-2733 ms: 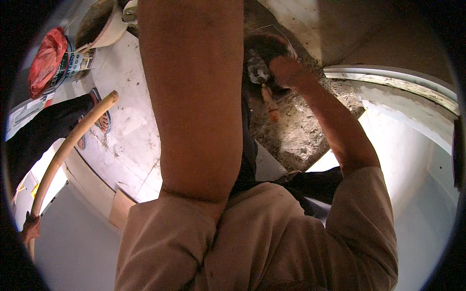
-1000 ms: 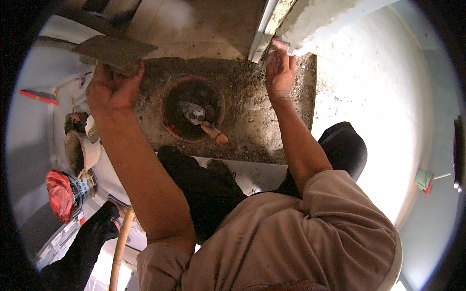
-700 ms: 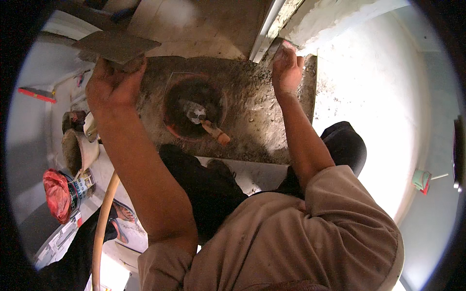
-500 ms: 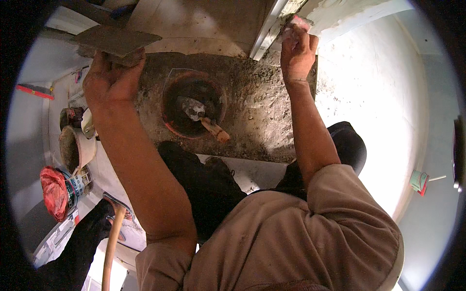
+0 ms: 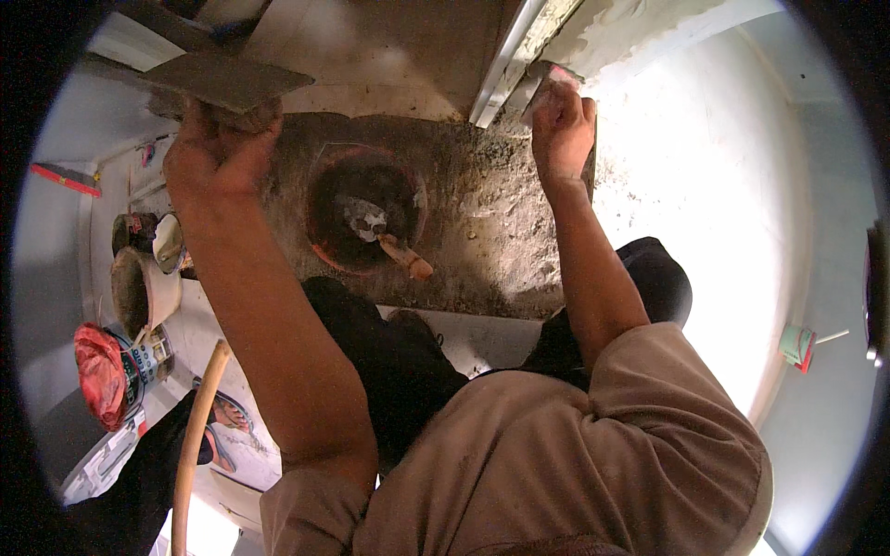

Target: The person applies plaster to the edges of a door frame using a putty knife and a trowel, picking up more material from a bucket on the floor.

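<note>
My left hand (image 5: 222, 157) is closed beneath a flat grey plasterer's hawk (image 5: 227, 79), holding it up at the upper left. At the upper right, my right hand (image 5: 563, 144) grips a plaster-smeared trowel (image 5: 559, 79) with a pinkish part; the fingers hide much of it. The trowel is beside a long metal straightedge (image 5: 505, 69) and the plastered wall edge (image 5: 630, 32). Between my forearms stands a round dark bucket (image 5: 323, 258) with an orange-red rim. A pointing trowel (image 5: 403, 257) with a wooden handle rests in it.
A dirty brown board (image 5: 482, 222) lies under the bucket. To the left are a pale bucket (image 5: 162, 292), a tub with a red plastic bag (image 5: 100, 375), and another person's sandalled foot (image 5: 232, 414) next to a wooden pole (image 5: 197, 445). A green-and-red container (image 5: 798, 346) is at far right.
My right hand has moved a little nearer along the straightedge with its trowel. The wooden pole at the left has shifted left and up. My left hand still holds the hawk.
</note>
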